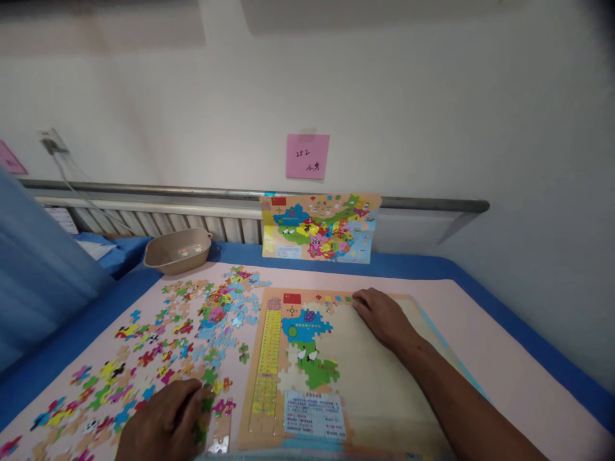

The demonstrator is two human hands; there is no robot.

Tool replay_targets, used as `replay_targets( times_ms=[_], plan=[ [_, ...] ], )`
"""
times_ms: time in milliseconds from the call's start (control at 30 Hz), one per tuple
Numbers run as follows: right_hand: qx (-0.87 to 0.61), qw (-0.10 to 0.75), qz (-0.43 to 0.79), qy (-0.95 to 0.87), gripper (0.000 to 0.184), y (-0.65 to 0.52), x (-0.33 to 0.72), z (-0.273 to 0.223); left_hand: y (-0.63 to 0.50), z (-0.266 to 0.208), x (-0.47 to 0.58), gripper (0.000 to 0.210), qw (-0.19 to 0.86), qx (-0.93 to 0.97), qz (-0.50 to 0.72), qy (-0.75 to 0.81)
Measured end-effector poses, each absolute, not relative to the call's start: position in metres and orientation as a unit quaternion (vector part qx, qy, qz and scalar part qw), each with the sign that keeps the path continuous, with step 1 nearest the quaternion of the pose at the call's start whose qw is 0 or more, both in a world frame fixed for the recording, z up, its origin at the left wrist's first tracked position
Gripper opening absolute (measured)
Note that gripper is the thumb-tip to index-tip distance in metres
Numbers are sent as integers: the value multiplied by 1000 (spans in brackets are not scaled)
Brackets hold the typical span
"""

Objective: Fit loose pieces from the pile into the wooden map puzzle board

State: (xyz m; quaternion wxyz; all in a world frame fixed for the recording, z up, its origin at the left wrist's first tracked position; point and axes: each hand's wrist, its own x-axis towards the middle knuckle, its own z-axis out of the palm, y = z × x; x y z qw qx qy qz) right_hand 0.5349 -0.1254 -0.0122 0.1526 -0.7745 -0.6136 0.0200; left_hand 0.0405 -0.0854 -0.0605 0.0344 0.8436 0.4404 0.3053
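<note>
A partly filled jigsaw puzzle board with a map picture lies before me. Joined pieces cover its left side, among them a blue section and a green section. My right hand rests at the board's top edge, fingers curled and pressed together beside the small printed pictures. Anything beneath those fingertips is hidden. Down at the lower left, my left hand is curled over loose puzzle pieces, thumb near the index finger. Its fingertips are mostly out of sight.
A folded reference map leans upright against the wall rail. The beige basin at the back left holds a few pieces. Blue cloth edges the pink table surface. A blue curtain hangs at far left.
</note>
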Motion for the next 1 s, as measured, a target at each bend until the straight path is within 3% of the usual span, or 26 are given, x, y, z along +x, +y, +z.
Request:
replay_targets(
  times_ms=[167, 367, 1000],
  plan=[
    [-771, 159, 35, -616, 36, -125, 537, -13, -91, -49, 50, 29, 25, 840, 304, 449],
    [-770, 175, 58, -611, 53, -117, 541, -15, -97, -37, 65, 40, 28, 823, 342, 452],
    [-779, 178, 67, -598, 61, -112, 543, -15, -105, -36, 65, 24, 82, 801, 324, 496]
  ],
)
